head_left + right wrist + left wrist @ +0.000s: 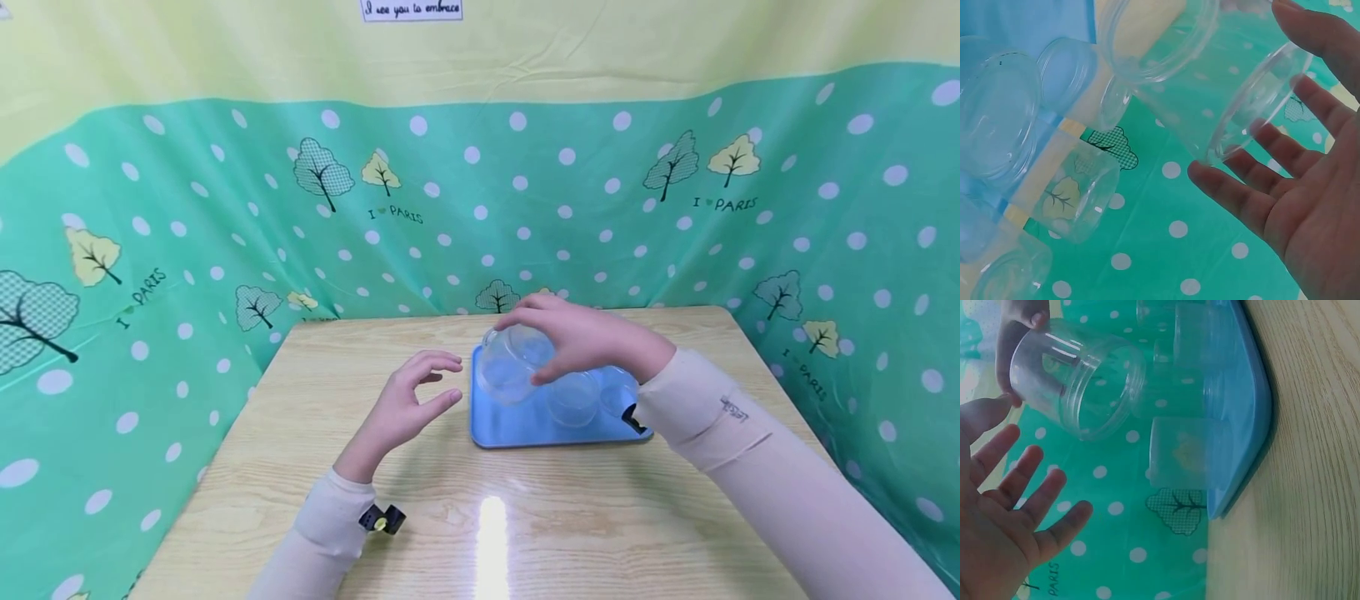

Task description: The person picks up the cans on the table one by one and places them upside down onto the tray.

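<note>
A clear plastic jar (501, 377) with a threaded rim is in my right hand (581, 337), which grips it by its base, fingers and thumb spread around it. It is tilted above the left part of a blue tray (510, 432); in the right wrist view the held jar (1179, 109) has its open mouth turned toward the tray. Left of the tray, my left hand (405, 408) is raised with fingers apart and loosely bent, touching nothing. Several more clear jars stand on the tray, among them one jar (573, 404) near the middle and another jar (1179, 453) at a corner.
The tray lies on a wooden table (337, 375) toward its far side. A green and yellow dotted curtain (450, 167) with printed trees hangs behind and at both sides. Dark wrist straps (382, 520) sit on the sleeves.
</note>
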`<action>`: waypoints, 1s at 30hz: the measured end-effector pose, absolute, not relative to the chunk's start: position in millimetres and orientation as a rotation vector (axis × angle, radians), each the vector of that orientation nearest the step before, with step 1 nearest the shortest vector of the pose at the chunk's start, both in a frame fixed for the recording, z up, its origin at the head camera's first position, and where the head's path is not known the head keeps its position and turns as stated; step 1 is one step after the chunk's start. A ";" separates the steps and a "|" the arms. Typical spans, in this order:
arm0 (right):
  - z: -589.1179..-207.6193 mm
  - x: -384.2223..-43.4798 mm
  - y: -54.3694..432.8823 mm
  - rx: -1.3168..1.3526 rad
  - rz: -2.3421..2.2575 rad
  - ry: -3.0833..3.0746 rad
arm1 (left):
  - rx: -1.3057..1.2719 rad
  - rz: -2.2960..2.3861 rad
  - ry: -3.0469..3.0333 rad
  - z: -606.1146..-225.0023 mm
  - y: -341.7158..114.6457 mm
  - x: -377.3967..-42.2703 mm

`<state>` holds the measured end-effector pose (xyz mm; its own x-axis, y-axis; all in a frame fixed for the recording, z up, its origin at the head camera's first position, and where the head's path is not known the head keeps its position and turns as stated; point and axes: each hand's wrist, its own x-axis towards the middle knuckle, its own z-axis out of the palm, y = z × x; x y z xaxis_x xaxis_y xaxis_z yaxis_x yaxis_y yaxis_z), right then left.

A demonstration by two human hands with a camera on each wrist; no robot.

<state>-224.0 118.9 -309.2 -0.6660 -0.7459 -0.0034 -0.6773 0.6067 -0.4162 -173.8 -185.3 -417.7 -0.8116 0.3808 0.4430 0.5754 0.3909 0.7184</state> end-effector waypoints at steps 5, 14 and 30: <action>-306.2 -227.4 109.8 -1.143 -0.493 2.643 | -0.850 -1.391 -2.438 -416.5 -185.3 -173.9; -307.2 -228.0 97.9 -1.061 -0.424 2.600 | -0.834 -1.383 -2.453 -416.5 -186.7 -172.8; -323.4 -231.1 84.7 -1.087 -0.318 2.590 | -0.820 -1.309 -2.528 -419.7 -189.3 -175.0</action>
